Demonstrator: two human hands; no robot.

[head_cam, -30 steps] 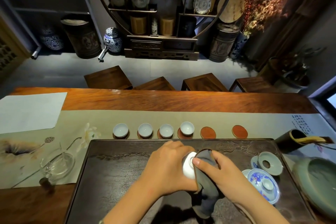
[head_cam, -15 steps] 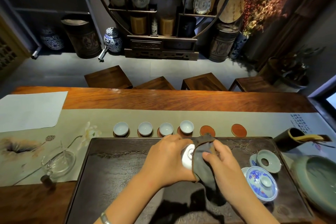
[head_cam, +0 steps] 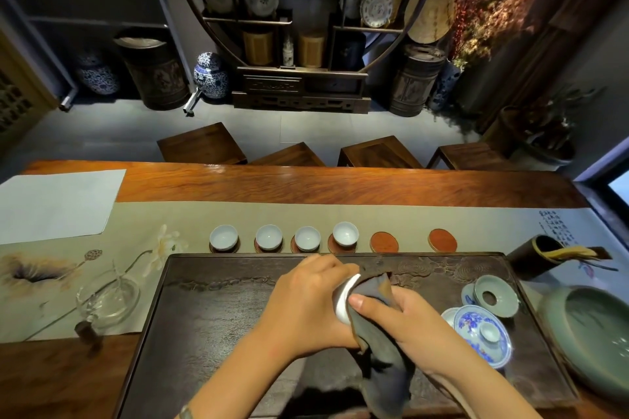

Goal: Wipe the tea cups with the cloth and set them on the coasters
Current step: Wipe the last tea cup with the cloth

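Five tea cups [head_cam: 344, 299], six coasters [head_cam: 384, 242], one cloth [head_cam: 384, 367], four stools [head_cam: 200, 144], two hands [head_cam: 306, 303].

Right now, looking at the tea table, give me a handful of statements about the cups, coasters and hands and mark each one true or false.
1. Four tea cups sit on coasters behind the tray. True.
2. Every coaster holds a cup. False: two red coasters on the right of the row are bare.
3. The left hand holds a white cup. True.
4. The right hand is idle on the tray. False: it presses a dark cloth against that cup.
5. The blue-and-white lidded bowl sits on the tray to the right of the hands. True.
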